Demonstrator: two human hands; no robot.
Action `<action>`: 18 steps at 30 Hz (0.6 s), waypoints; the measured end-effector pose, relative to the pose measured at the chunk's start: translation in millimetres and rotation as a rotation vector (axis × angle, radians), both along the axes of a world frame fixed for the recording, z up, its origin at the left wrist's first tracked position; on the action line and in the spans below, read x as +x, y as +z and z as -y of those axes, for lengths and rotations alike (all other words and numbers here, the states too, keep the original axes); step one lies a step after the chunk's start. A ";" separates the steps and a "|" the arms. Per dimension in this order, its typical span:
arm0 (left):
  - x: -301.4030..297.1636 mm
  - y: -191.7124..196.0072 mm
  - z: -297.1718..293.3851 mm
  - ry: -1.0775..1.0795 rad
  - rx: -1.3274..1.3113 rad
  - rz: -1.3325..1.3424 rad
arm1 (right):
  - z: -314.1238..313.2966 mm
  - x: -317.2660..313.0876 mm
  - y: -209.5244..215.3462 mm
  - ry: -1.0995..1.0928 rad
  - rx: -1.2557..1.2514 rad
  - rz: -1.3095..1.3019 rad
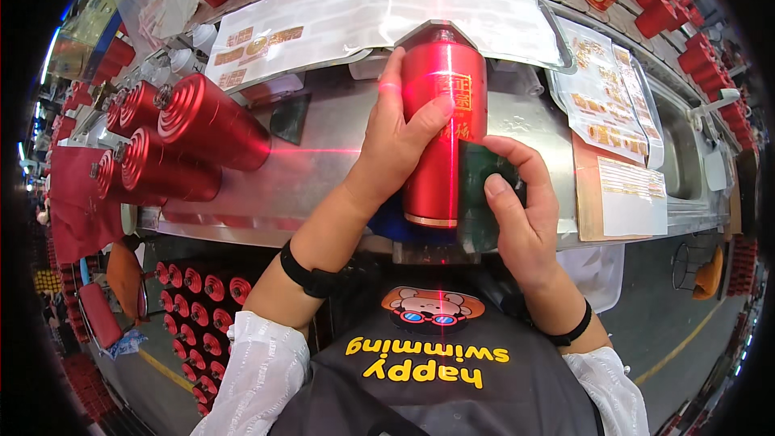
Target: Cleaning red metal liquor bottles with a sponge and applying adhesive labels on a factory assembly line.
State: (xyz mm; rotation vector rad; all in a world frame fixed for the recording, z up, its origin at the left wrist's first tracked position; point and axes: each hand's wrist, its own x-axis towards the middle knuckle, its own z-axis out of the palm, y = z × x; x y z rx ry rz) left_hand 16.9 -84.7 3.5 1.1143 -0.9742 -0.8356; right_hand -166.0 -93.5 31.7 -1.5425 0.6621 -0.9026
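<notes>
A shiny red metal bottle (pixel 433 182) with gold lettering lies in front of me, its neck end pointing away. My left hand (pixel 397 133) is wrapped over its left side, the thumb lying across the top by the gold print. In my right hand (pixel 526 218) is a dark green flat scraper (pixel 479 214), pinched between thumb and fingers. The scraper's edge is against the bottle's lower right side, and my forefinger reaches near the lettering. A grey angular support (pixel 420 32) shows behind the bottle's neck.
Several red bottles (pixel 214 125) lie at the left on the steel table (pixel 323 169), near another dark green piece (pixel 289 119). A white sheet with gold decals (pixel 339 28) spans the back; more decal sheets (pixel 605 105) lie right, before a sink (pixel 676 145). Crated bottles (pixel 194 307) stand below.
</notes>
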 end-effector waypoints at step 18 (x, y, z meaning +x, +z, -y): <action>1.4 0.4 -3.5 0.023 0.042 0.027 | -1.1 0.0 2.3 -0.012 -0.028 -0.087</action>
